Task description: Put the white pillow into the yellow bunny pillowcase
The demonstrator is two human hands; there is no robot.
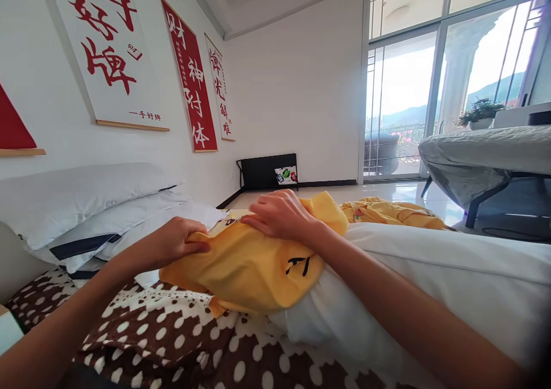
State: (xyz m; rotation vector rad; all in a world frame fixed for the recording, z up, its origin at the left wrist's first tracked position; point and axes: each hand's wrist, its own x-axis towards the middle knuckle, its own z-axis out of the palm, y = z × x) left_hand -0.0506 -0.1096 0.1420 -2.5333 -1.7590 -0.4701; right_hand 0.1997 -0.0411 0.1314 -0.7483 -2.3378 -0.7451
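Observation:
A yellow pillowcase [249,268] with dark printed marks covers the near end of a long white pillow [430,257]. Its cloth is creased, and one corner stands up behind my right wrist. My left hand [183,242] is closed, pinching the left edge of the pillowcase between thumb and fingers. On the upper side, my right hand [279,214] is closed over the same cloth, with its fingertips partly hidden in the folds. The rest of the white pillow runs off to the right, under my right forearm.
A brown bedspread with white dots [241,354] lies beneath. White pillows [86,205] are stacked against the left wall. More yellow printed cloth [387,212] lies beyond the white pillow. A covered table [486,154] stands at right, near the glass doors [400,102].

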